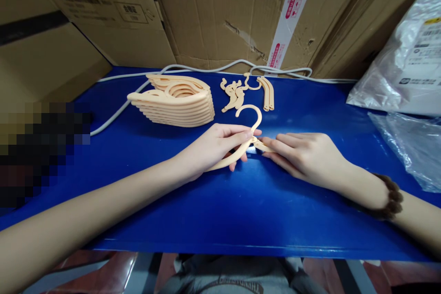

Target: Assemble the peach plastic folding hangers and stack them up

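A hanger (245, 148) is held over the middle of the blue table (220, 220); its neck is pinched in the left hand (218, 142), and its short arm is gripped by the right hand (306, 154). Toward the back edge, a stack of hangers (179, 112) is set left of loose hanger parts (236, 94). Near the right back corner a plastic bag (396, 69) is placed, its contents not clearly made out.

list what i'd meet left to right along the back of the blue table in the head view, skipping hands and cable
Stack of cream hangers, loose curved hanger parts, pair of short slats, plastic-wrapped package.
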### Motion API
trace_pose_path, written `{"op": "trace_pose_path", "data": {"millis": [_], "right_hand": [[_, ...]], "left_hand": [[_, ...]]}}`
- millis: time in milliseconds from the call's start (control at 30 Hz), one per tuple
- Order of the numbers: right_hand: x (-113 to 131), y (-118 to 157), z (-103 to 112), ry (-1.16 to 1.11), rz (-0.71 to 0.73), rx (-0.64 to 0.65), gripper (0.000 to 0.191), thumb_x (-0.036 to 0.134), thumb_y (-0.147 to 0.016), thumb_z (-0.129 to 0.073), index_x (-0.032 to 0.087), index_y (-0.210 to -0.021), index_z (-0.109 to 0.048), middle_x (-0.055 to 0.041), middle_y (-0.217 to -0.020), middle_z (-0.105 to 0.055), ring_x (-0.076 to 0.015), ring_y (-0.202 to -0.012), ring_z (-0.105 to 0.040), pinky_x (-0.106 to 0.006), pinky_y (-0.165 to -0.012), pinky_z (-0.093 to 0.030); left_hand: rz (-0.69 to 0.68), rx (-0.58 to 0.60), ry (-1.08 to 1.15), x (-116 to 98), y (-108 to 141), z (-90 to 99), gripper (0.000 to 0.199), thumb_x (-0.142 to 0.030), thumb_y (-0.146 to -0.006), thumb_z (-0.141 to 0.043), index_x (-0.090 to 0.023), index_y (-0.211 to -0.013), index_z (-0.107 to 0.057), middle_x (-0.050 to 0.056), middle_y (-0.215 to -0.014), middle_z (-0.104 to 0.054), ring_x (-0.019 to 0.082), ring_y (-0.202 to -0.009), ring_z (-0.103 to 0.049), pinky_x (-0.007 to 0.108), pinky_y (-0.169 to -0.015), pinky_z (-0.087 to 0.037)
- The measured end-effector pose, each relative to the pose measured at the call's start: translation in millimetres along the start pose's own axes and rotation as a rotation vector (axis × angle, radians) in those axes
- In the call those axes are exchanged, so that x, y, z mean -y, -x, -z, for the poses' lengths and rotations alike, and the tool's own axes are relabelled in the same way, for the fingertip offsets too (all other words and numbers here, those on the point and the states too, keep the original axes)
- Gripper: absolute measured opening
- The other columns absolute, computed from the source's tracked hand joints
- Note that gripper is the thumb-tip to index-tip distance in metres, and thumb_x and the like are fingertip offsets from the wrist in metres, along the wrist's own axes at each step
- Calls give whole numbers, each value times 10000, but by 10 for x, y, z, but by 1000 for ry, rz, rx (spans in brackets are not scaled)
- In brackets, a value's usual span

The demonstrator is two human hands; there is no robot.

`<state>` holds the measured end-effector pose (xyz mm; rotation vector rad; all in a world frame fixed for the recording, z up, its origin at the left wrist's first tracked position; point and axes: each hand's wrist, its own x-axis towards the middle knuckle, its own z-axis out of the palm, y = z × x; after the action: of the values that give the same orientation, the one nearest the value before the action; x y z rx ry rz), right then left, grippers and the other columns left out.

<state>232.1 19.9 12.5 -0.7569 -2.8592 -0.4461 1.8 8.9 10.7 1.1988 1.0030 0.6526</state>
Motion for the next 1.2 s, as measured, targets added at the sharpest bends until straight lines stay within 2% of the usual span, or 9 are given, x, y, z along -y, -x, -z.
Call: {"op": "trace_pose_path", "data": {"millis": [167, 333, 533, 733, 1000, 1200], "right_hand": [[17, -15, 16, 134, 21, -82, 273, 301, -1026, -424, 174, -1013, -665, 0, -693, -621, -143, -602, -565, -298, -577, -347], [25, -11, -4, 151, 18, -126, 271, 308, -1022, -443, 175, -940, -664, 11, -679, -605, -135, -604, -559, -287, -583, -352], [49, 8, 2, 106, 15, -97, 315, 344, -1036, -407, 173, -1037, -671, 13, -688, -609, -121, -608, -579, -295, -536, -308], [89, 6, 8, 44, -4, -72, 367, 357, -1050, -350, 165, -1049, -663, 14, -674, -612, -113, -558, -574, -302, -489, -249], [107, 3, 22, -120, -83, 1, 402, 400, -1052, -321, 185, -1091, -659, 0, -769, -678, -111, -598, -610, -285, -494, -267], [92, 7, 18, -94, -65, -15, 391, 391, -1046, -343, 181, -1034, -673, 6, -701, -635, -114, -578, -592, -290, -503, -282]], "left_hand": [[21, 21, 10, 2, -14, 1, 329, -328, -956, -576, -149, -1215, -673, 4, -639, -639, 58, -465, -538, 141, -452, -431], [55, 35, 65, -36, 1, -6, 310, -283, -942, -600, -124, -1197, -679, 17, -670, -659, 66, -518, -578, 140, -480, -483], [50, 28, 117, 16, -36, 3, 281, -241, -951, -577, -113, -1180, -677, 67, -782, -706, 106, -642, -648, 182, -571, -551], [23, 27, 107, 64, -50, 21, 288, -251, -947, -584, -108, -1180, -674, 88, -829, -719, 119, -676, -658, 197, -598, -556], [38, 6, 79, 44, -36, 21, 292, -226, -959, -563, -105, -1205, -664, 52, -736, -698, 86, -575, -630, 161, -548, -520], [63, 17, 65, 2, -37, 15, 290, -212, -966, -554, -104, -1211, -665, 34, -676, -684, 68, -523, -602, 139, -514, -492]]}}
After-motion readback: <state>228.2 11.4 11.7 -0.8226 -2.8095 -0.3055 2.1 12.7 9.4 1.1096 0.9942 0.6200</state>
